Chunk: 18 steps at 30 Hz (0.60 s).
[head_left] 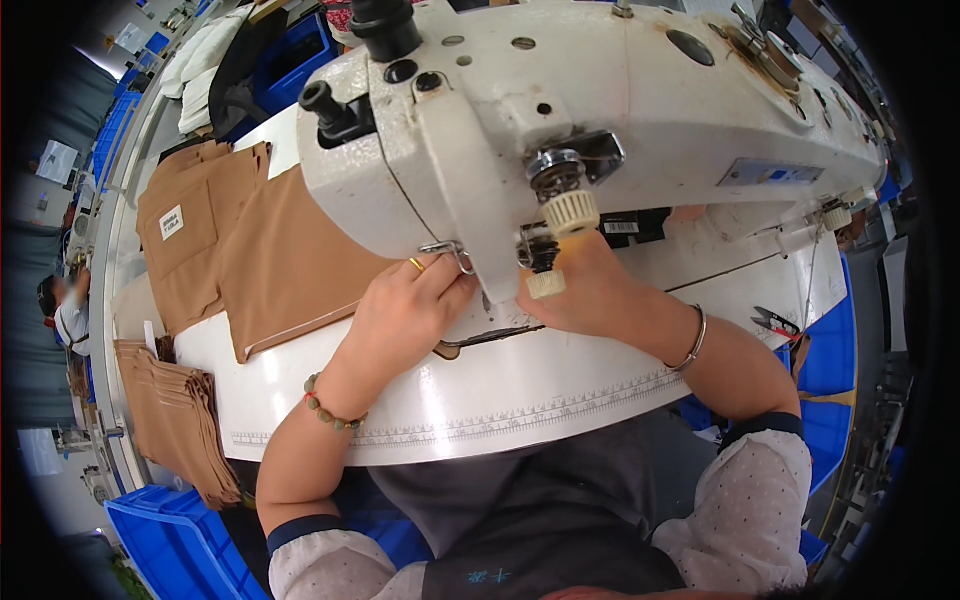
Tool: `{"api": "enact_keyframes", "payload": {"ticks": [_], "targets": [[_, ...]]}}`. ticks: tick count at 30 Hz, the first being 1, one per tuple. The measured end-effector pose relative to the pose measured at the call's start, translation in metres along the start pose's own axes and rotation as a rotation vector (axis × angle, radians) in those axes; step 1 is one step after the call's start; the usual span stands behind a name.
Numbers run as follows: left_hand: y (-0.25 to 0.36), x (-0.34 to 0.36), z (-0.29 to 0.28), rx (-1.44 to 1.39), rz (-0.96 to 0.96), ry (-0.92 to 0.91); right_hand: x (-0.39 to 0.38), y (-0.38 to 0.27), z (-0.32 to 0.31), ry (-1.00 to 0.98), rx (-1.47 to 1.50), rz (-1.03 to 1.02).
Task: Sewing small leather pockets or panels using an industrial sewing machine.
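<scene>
My left hand (408, 312), with a gold ring and a bead bracelet, is at the needle area of a white sewing machine (620, 80). Its fingers are bent together at the edge of a brown fabric panel (295, 260), which runs out to the left across the table; the fingertips are partly hidden by the machine head. My right hand (585, 290), a silver bangle on its wrist, is close by on the other side of the needle. Tension knobs and the machine head cover its fingers, so what it holds does not show.
Another brown piece with a pocket and white label (180, 235) lies at far left, above a stack of brown pieces (175, 420) hanging at the table edge. Thread snips (775, 322) rest at right. A ruler strip (520, 412) lines the front edge. Blue crates (180, 535) stand below.
</scene>
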<state>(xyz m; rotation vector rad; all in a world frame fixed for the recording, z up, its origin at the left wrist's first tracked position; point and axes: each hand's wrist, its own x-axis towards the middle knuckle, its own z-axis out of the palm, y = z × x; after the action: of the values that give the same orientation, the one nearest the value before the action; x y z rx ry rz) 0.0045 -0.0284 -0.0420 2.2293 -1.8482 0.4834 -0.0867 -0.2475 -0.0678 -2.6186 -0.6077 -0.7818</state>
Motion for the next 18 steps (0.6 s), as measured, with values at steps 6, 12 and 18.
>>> {"api": "enact_keyframes", "payload": {"ticks": [6, 12, 18], "targets": [[-0.0043, -0.0037, 0.0011, -0.040, -0.014, 0.029, -0.0022, 0.0014, 0.0006, -0.067, -0.004, -0.025], [-0.0036, -0.0032, 0.0001, -0.046, 0.007, 0.038, 0.0008, -0.0007, -0.0037, -0.031, -0.038, -0.044], [-0.0022, -0.0020, 0.0043, -0.039, -0.003, 0.040, -0.0027, -0.0015, -0.0033, -0.029, 0.025, 0.045]]}}
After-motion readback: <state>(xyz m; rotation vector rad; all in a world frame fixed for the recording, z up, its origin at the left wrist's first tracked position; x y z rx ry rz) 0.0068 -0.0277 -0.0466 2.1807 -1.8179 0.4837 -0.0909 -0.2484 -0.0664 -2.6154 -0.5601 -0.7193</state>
